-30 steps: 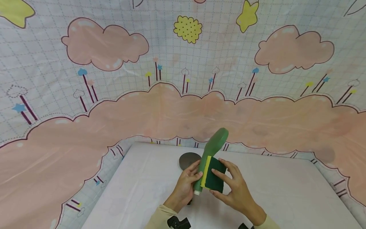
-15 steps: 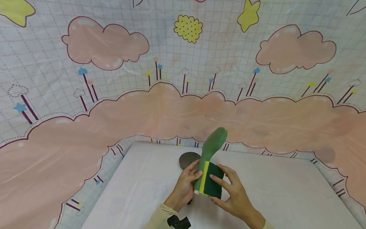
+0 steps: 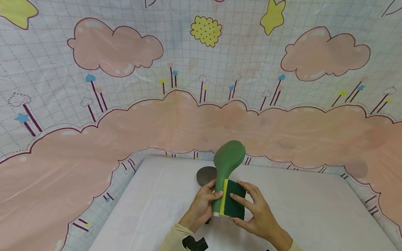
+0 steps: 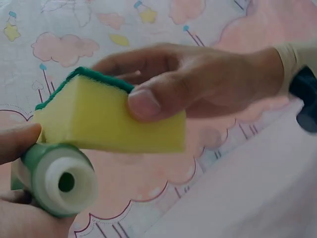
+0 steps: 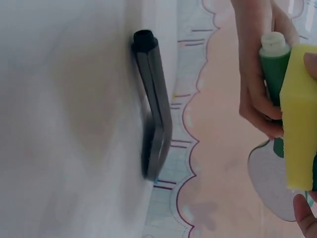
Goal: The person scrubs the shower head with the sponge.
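In the head view my left hand point(image 3: 198, 206) grips the handle of a green handheld shower head point(image 3: 228, 157), its round head pointing up and away. The hollow white connector point(image 4: 72, 181) at the handle's lower end shows in the left wrist view. My right hand point(image 3: 263, 213) pinches a yellow and dark green scouring sponge point(image 3: 235, 201) between thumb and fingers. The sponge's yellow side lies along the handle, close by my left thumb. Seen from the right wrist, the shower head's pale round face point(image 5: 268, 181) is turned away from the sponge, partly hidden by fingers.
A second shower head, dark grey to black point(image 5: 156, 106), lies on the white table point(image 3: 314, 205), behind my left hand in the head view. A patterned pink and white cloth point(image 3: 188, 122) hangs beyond the table's back edge.
The sponge has slid down the handle toward the connector end. The green shower head has rotated and tipped leftward, showing more of its round back. The dark shower head stays put.
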Demonstrator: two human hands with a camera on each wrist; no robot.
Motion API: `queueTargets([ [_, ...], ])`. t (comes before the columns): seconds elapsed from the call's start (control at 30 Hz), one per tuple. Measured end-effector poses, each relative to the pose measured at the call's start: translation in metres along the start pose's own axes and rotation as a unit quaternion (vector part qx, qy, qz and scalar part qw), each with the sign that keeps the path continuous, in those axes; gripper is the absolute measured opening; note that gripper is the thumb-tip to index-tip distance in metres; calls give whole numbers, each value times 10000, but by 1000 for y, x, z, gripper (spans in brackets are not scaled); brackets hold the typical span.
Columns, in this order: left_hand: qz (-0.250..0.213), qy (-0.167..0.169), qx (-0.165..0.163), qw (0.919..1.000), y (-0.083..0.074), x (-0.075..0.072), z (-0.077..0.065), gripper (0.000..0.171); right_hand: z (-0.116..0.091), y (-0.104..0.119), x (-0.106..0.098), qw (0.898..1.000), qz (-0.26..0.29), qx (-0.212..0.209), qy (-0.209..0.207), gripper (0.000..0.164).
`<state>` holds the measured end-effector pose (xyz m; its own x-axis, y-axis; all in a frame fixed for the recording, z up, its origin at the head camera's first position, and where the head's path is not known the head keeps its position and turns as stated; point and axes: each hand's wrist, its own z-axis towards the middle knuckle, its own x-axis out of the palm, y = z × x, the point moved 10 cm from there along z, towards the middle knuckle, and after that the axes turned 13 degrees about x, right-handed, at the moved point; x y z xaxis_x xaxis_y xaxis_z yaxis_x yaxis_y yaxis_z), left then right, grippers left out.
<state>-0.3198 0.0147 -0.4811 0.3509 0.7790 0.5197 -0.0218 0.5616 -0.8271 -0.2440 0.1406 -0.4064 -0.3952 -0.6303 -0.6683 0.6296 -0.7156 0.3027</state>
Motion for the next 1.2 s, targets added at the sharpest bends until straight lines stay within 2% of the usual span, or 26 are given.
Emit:
queueTargets([
  [0.13,138,36,124,9998,-2,1,1,64,0,1,-1,9998,-96,-181,-87,64],
  [0.43,538,67,315,9980,-2,0,-1,64,-1,2,1,9990,-322,-286,-110,65],
  [0.7,472,241,335,9980,-2,-1,-2,61,2,8,-2,9976,-119,-597,-324,57],
  [0.83,393,337,250,9983,0,1,-4,61,3,6,-3,9979,-114,-531,-364,56],
  [1.2,371,485,343,9975,-6,7,-4,62,14,-7,-12,9983,-174,-143,-531,58],
])
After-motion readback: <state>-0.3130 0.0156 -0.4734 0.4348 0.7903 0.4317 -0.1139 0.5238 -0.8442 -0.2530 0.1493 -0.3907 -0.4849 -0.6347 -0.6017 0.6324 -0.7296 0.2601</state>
